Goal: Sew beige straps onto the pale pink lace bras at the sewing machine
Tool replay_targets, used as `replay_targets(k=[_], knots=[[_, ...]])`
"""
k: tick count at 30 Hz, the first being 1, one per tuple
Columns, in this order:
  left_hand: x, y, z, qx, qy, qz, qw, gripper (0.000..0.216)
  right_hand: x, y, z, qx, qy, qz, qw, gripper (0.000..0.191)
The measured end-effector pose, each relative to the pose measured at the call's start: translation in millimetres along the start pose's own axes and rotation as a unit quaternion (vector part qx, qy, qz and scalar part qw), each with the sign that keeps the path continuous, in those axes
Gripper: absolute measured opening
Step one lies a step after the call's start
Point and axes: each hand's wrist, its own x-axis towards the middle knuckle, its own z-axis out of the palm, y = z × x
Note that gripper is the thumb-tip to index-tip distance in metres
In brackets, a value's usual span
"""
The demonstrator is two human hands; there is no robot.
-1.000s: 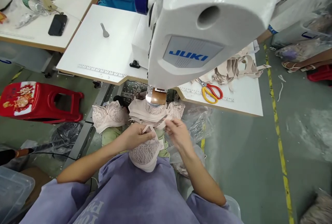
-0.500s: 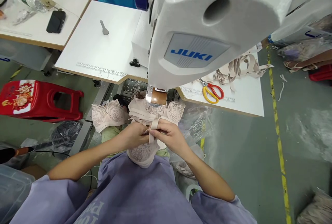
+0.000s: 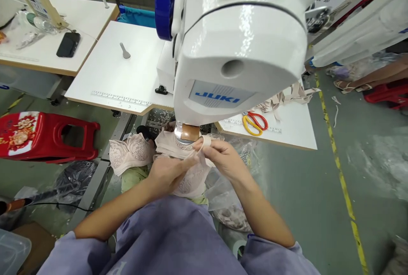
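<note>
A beige lace bra hangs over my lap, just in front of the sewing machine head. My right hand is closed, pinching a beige strap that loops over its fingers. My left hand is slightly blurred, its fingers closed on the bra's edge to the left of the strap. Both hands are close together below the machine's needle area. More lace fabric lies bunched under that area. Another lace bra rests on my left thigh.
Scissors with red and yellow handles lie on the right part of the white table, near a pile of beige straps. A red stool stands at left. A black phone lies on the neighbouring table. Another person's feet show far right.
Both hands have risen toward the machine, the right one moving rightward with the strap. The bra is pulled up and right with them. The view has also tilted up, showing more of the machine.
</note>
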Motion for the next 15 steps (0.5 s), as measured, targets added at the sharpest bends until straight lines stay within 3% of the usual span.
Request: replay_targets(k=[2,5,10,15], knots=[[13.8,-1.3,-14.9,0.036,-0.022,0.023,0.999,0.034,11.3,-9.8,-6.5,0.029,0.018,-0.002,0.999,0.029],[31.4,-0.9,-29.6,0.016,-0.013,-0.052,0.998,0.037,29.7,-12.6,-15.7,0.075,0.059,0.007,0.995,0.028],[46.0,3.5,-36.7,-0.052,-0.030,-0.136,0.989,0.037,57.9,-0.5,-26.2,0.029,0.097,0.011,0.995,0.025],[52.1,6.7,-42.3,-0.063,-0.043,-0.156,0.985,0.037,70.1,-1.9,-24.9,-0.096,0.134,-0.113,0.980,0.023]])
